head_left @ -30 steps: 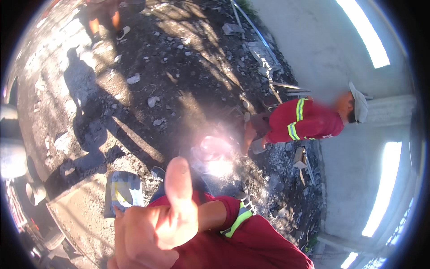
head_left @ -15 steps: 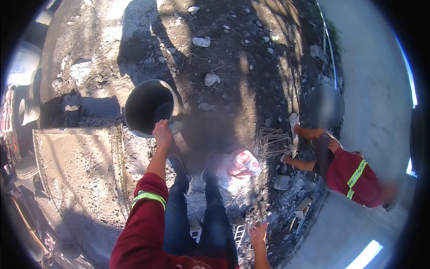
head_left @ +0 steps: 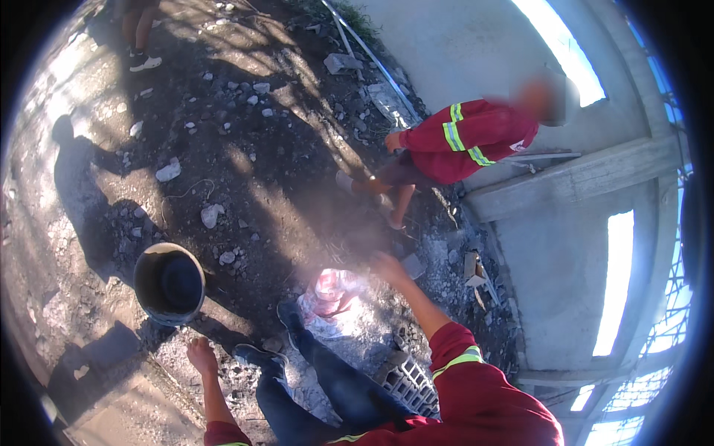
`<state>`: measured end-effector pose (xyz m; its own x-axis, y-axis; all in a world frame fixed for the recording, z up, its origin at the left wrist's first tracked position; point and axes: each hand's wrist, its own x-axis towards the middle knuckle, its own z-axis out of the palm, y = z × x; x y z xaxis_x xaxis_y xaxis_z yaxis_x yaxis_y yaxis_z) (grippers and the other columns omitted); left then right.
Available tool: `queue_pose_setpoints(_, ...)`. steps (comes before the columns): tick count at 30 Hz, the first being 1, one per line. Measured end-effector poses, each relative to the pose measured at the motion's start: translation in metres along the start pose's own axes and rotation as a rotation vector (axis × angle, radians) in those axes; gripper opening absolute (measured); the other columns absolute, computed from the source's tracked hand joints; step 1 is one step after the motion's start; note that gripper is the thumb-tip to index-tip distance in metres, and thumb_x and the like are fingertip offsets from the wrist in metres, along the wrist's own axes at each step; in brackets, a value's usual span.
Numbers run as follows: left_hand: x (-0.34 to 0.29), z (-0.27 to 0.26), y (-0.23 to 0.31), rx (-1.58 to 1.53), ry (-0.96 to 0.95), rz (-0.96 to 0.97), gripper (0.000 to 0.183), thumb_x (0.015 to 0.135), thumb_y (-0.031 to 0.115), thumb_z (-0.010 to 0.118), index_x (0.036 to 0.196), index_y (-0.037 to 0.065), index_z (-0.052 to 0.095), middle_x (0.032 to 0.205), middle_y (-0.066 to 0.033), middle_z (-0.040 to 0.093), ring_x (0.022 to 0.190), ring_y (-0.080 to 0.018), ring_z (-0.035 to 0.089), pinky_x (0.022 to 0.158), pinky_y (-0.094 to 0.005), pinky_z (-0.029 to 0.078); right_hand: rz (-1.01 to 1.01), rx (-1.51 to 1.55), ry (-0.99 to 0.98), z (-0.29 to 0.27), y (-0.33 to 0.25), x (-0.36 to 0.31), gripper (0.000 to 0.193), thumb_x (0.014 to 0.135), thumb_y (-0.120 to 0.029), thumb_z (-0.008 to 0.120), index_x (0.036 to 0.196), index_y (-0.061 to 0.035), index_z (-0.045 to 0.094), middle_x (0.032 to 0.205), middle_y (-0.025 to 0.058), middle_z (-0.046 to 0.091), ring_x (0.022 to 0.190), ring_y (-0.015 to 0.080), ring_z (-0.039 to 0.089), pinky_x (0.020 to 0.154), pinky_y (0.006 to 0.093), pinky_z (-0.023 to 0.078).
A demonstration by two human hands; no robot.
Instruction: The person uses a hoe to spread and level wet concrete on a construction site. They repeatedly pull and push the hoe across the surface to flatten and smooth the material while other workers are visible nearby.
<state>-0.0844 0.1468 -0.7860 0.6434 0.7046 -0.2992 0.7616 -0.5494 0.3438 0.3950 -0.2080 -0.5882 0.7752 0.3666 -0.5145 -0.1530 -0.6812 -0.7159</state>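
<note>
stones (head_left: pixel 169 170) and hollow blocks (head_left: pixel 410 383) lie on the ground (head_left: pixel 286 223). a grey wall (head_left: pixel 439 44) runs along its right edge, where a pole (head_left: pixel 382 73) and, nearer, a box (head_left: pixel 473 268) lie. a co-worker (head_left: pixel 462 145) in red is by the wall; another person's legs (head_left: pixel 138 31) show at the ground's far left corner.

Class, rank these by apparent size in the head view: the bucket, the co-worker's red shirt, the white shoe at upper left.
1. Co-worker's red shirt
2. Bucket
3. White shoe
</note>
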Motion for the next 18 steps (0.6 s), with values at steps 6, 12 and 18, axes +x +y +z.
queue_pose_setpoints(6,-0.225,-0.098,-0.005,0.106,-0.004,-0.529,0.036,0.079,0.033,0.078,0.072,-0.001,0.066,0.072,-0.0169,0.068,0.064,-0.0326,0.065,0.062,-0.0458,0.049,-0.258,-0.511,0.263,-0.058,-0.159,0.019,0.029,0.088,-0.026,0.065,0.109,-0.0066,0.069,0.082,0.0063,0.073,0.068,0.0155,0.068,0.065,0.0319,0.055)
queue_pose_setpoints(12,-0.296,-0.149,0.049,-0.087,-0.157,-0.6,0.035,0.079,0.031,0.077,0.073,-0.001,0.066,0.072,-0.0169,0.068,0.064,-0.0321,0.065,0.062,-0.0453,0.049,-0.242,-0.423,0.399,-0.105,-0.293,0.028,0.029,0.078,-0.041,0.074,0.091,-0.0153,0.077,0.081,0.0071,0.072,0.078,0.021,0.07,0.075,0.0379,0.054)
queue_pose_setpoints(18,-0.314,-0.168,0.116,-0.226,-0.096,-0.651,0.034,0.079,0.03,0.077,0.074,-0.001,0.066,0.073,-0.0169,0.068,0.064,-0.0317,0.065,0.062,-0.0449,0.048,-0.412,-0.315,0.301,-0.124,-0.339,0.119,0.049,0.08,-0.042,0.074,0.118,-0.0116,0.068,0.088,0.0088,0.074,0.071,0.0225,0.071,0.072,0.038,0.054)
